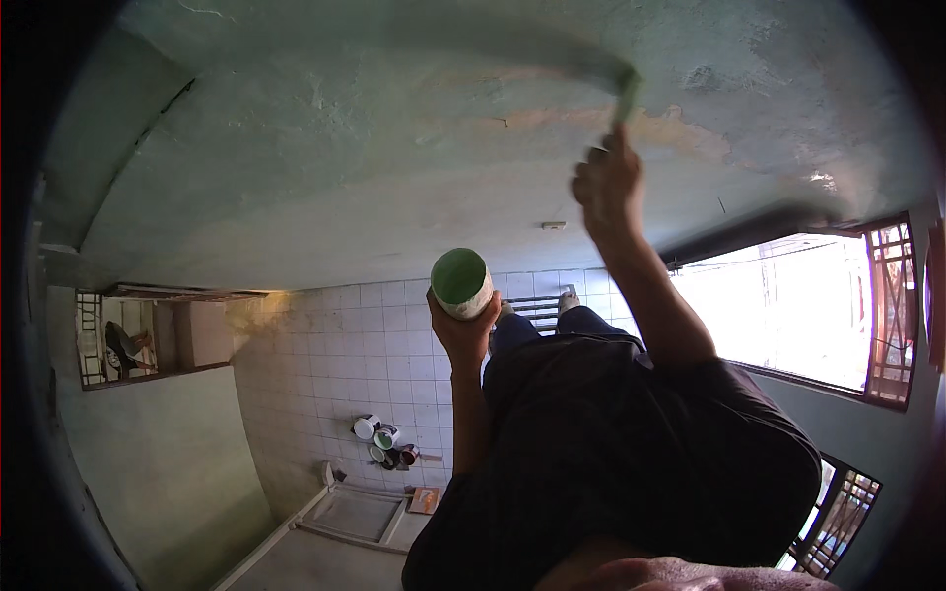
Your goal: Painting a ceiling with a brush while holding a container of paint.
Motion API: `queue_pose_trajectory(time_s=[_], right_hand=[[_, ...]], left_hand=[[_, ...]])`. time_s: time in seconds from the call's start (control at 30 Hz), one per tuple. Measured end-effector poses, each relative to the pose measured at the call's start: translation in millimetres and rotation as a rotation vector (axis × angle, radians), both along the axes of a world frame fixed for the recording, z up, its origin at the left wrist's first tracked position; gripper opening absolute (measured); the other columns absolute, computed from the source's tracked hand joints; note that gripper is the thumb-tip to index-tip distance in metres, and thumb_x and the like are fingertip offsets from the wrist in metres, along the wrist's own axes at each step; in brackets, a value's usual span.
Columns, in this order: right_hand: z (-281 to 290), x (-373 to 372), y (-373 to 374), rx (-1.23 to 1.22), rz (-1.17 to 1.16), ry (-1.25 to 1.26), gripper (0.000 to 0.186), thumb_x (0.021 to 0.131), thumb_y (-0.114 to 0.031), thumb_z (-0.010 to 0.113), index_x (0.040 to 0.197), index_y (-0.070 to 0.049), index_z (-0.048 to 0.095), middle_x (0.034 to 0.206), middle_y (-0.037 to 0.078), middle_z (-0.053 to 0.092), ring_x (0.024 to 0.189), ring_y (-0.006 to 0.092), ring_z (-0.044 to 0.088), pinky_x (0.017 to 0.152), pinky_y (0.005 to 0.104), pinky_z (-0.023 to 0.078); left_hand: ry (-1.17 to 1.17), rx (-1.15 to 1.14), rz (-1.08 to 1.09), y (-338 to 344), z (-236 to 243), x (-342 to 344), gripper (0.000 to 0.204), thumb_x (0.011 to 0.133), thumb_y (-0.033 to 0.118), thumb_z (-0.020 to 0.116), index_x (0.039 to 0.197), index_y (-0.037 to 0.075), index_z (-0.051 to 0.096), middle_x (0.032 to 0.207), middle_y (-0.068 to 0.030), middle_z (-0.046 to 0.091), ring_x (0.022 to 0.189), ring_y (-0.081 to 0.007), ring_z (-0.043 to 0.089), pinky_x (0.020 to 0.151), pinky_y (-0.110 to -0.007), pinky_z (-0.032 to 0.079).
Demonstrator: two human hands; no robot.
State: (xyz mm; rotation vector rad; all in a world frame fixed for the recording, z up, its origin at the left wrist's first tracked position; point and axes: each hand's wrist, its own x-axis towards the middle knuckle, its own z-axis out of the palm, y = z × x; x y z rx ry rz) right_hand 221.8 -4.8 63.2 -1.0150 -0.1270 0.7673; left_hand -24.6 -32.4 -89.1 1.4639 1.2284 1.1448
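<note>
My left hand (463, 330) is wrapped round a pale cylindrical pot (475, 305) with green paint inside, held at middle view over the floor. My right hand (611, 187) is raised higher, fingers closed on a green-tipped paintbrush (626, 98), blurred, against the pale green wall (374, 128). A peach-coloured patch and rough marks show on the wall near the brush. My dark-clothed body fills the lower middle.
My feet are on a metal ladder (532, 305) above a tiled floor (345, 335). Several buckets (386, 435) stand at lower left near a white frame (350, 507) with an orange board (424, 500). A doorway (128, 335) is at left; bright windows (887, 305) are at right.
</note>
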Motion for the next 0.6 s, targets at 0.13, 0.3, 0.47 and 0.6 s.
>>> queue_pose_trajectory(time_s=[0.13,0.3,0.47,0.6], right_hand=[[1.2,-65.4,81.3,-0.014,0.223,0.077,0.035,0.113,-0.051,0.043,0.099,-0.019,0.039,0.063,-0.005,0.034,0.047,0.0105,0.036,0.040,0.0288,0.028],[12.2,-130.2,132.8,-0.114,0.632,0.131,0.038,0.113,-0.052,0.038,0.098,-0.017,0.042,0.067,-0.002,0.038,0.052,0.0149,0.038,0.046,0.0339,0.035],[-7.5,-87.1,119.1,0.169,0.995,0.340,0.030,0.112,-0.040,0.051,0.090,-0.019,0.051,0.062,-0.006,0.038,0.046,0.0101,0.039,0.040,0.0283,0.031],[2.5,6.8,54.2,0.146,0.754,0.255,0.034,0.112,-0.038,0.054,0.083,-0.021,0.052,0.060,-0.011,0.038,0.043,0.0022,0.039,0.035,0.0200,0.029]], left_hand=[[0.008,0.025,0.005,-4.5,7.3,-1.4,0.078,0.069,0.020,0.098,0.131,0.003,0.054,0.118,-0.0137,0.067,0.106,-0.0269,0.069,0.094,-0.042,0.056],[0.035,0.102,0.052,-7.2,4.4,-6.5,0.076,0.070,0.017,0.098,0.129,0.001,0.054,0.115,-0.0134,0.068,0.102,-0.0262,0.070,0.091,-0.041,0.057],[-0.007,0.050,0.037,-9.7,4.1,-9.5,0.078,0.070,0.017,0.098,0.133,0.001,0.053,0.119,-0.0137,0.068,0.106,-0.0257,0.069,0.095,-0.040,0.057],[0.031,0.020,0.014,-5.3,3.8,-6.8,0.080,0.071,0.016,0.097,0.136,0.001,0.053,0.123,-0.0138,0.068,0.109,-0.0249,0.069,0.097,-0.040,0.057]])
